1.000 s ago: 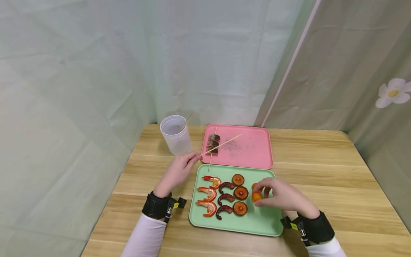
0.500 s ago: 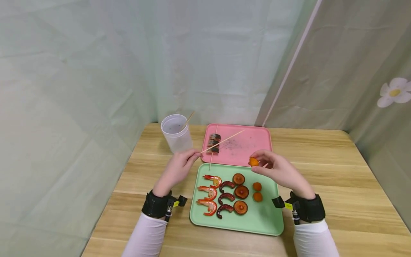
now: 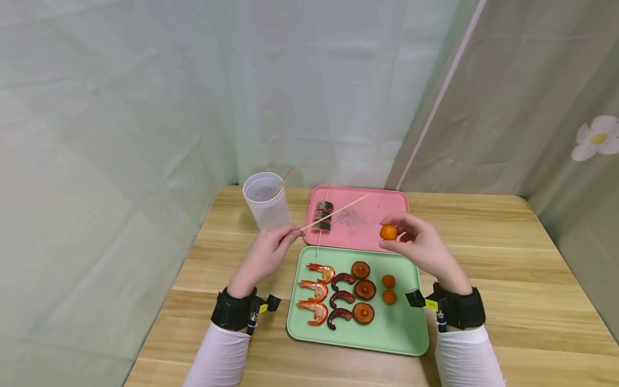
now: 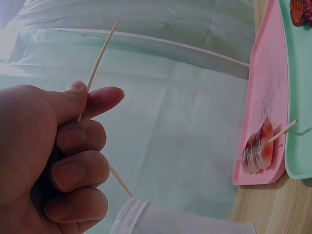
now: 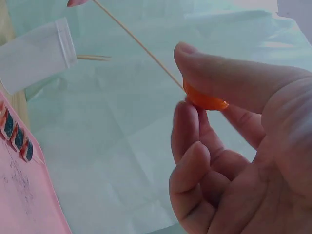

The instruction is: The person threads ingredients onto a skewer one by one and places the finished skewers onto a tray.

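My left hand (image 3: 268, 251) pinches one end of a thin wooden skewer (image 3: 338, 210), which slants up to the right above the pink tray. Between the thumb and fingers of my right hand (image 3: 419, 243) is a glossy orange ball (image 3: 388, 232), held over the pink tray's front right corner. In the head view the skewer's far tip stands to the upper left of the ball, apart from it. The right wrist view lines the skewer (image 5: 141, 45) up with the ball (image 5: 207, 100). Two more orange balls (image 3: 389, 281) lie on the green tray (image 3: 358, 336).
Three shrimp (image 3: 316, 291), three dark curled tentacles (image 3: 342, 297) and three mushroom caps (image 3: 364, 289) sit on the green tray. Behind it, the pink tray (image 3: 367, 242) bears a skewer of fish slices (image 3: 323, 216). A white cup (image 3: 267, 207) holding wooden skewers stands at left.
My right hand has lifted the orange ball off the green tray and carried it up over the pink tray. My left hand has stayed nearly still with the skewer.
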Demonstrator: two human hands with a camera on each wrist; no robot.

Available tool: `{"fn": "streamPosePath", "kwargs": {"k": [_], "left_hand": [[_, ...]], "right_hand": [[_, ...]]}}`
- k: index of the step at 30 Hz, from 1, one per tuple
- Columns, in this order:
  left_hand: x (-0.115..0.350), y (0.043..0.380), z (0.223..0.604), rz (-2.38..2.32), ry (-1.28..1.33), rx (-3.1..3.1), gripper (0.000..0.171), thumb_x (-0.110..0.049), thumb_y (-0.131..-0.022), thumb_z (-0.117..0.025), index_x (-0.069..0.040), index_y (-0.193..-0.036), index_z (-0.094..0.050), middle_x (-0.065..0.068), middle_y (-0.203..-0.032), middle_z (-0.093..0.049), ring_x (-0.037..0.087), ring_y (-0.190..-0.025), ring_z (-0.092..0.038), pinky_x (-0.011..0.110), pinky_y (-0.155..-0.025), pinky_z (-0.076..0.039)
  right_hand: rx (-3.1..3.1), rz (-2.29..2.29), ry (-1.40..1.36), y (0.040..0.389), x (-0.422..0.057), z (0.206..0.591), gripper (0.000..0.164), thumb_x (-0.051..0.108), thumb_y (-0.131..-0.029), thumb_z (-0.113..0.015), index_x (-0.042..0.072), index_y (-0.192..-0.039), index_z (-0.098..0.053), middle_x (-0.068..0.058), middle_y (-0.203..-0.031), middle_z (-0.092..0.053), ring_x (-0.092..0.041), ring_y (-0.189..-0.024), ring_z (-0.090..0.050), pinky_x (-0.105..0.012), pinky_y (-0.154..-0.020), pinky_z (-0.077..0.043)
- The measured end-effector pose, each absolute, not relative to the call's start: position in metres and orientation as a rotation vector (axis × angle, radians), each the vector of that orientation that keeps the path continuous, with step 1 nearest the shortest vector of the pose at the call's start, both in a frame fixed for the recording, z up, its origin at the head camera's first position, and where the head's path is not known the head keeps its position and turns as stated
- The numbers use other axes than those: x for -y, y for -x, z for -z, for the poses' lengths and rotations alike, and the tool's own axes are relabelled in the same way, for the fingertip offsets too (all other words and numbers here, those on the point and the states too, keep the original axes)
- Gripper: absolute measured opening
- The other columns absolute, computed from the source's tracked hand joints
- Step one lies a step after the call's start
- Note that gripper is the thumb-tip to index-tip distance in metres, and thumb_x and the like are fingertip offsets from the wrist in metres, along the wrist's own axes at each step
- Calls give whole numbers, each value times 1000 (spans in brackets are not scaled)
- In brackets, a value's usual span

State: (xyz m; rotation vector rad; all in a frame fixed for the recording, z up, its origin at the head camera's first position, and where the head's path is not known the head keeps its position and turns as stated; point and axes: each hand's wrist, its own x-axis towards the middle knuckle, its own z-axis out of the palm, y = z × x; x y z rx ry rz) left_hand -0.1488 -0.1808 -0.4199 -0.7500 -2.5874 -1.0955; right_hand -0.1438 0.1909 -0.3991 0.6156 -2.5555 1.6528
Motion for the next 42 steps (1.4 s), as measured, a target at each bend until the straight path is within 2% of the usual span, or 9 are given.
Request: {"fn": "streamPosePath", "kwargs": {"k": [5, 9, 16, 22, 30, 34, 39, 42], "left_hand": [[181, 149, 418, 1076, 750, 2590, 15, -12, -109, -64, -7, -109, -79, 0, -91, -73, 13, -74, -58, 37, -70, -52], [181, 149, 418, 1073, 758, 2588, 15, -12, -109, -65, -7, -109, -79, 0, -91, -74, 12, -73, -59, 36, -69, -52], [182, 147, 421, 1064, 779, 2582, 14, -12, -108, -66, -9, -107, -79, -3, -83, -68, 11, -69, -55, 35, -66, -50], [181, 148, 422, 1066, 784, 2578, 15, -12, -108, -65, -9, -108, -79, -2, -89, -72, 11, -71, -56, 36, -68, -52], [183, 145, 417, 1078, 829, 2557, 14, -12, -107, -67, -7, -108, -80, -4, -86, -70, 9, -68, -53, 33, -65, -50], [182, 142, 415, 1070, 884, 2569, 14, -14, -107, -68, -11, -110, -82, -5, -91, -73, 6, -70, -55, 33, -67, -51], [179, 140, 413, 1081, 944, 2601, 14, -15, -108, -67, -14, -107, -81, -5, -85, -68, 7, -68, -53, 32, -65, -49], [176, 139, 413, 1075, 955, 2611, 14, -15, -108, -67, -14, -106, -80, -7, -85, -68, 6, -70, -55, 32, -66, -51]], "right_hand": [[2504, -1642, -641, 146, -193, 402, 33, 0, -88, -87, 10, -117, -75, -2, -108, -71, -20, -90, -63, -24, -74, -53], [2523, -1614, -631, 148, -194, 403, 34, 1, -89, -86, 8, -121, -76, -2, -111, -71, -19, -92, -63, -24, -75, -52], [2589, -1725, -557, 146, -195, 404, 39, 7, -92, -86, 6, -127, -70, -11, -105, -76, -20, -88, -69, -28, -73, -56], [2579, -1889, -534, 146, -195, 403, 38, 3, -94, -83, 1, -127, -65, -11, -110, -78, -16, -96, -75, -31, -79, -62], [2564, -1930, -531, 149, -198, 404, 32, 6, -100, -77, 1, -126, -59, -10, -114, -78, -14, -102, -74, -28, -85, -60], [2544, -1956, -520, 150, -199, 405, 36, 7, -103, -73, -1, -134, -56, -14, -117, -76, -17, -100, -73, -26, -87, -58], [2527, -1904, -544, 150, -199, 405, 37, 11, -109, -65, 4, -145, -59, -16, -104, -70, -21, -89, -69, -25, -77, -55], [2494, -1910, -555, 151, -197, 407, 31, 16, -113, -57, 5, -141, -61, -15, -92, -60, -22, -80, -61, -30, -68, -48]]}}
